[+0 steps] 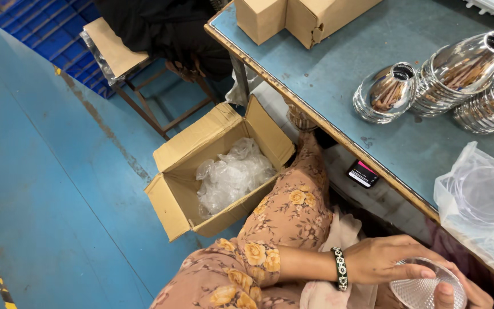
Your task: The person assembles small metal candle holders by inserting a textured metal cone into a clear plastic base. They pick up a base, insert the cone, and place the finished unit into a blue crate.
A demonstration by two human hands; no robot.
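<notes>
Lower right of frame: left hand [385, 258], beaded bracelet at the wrist, fingers wrapped over a clear ribbed lens dish [427, 286] in the lap, just under the table edge [373, 166]. Right hand [464, 293] mostly cut off by the frame; thumb and fingers touch the dish rim, grip can't be told. Open carton [201, 171] of plastic wrap sits centre, against the knee. Blue floor [41, 189] runs open to the left. Chrome reflectors [385, 91] stacked upper right, back from the edge.
</notes>
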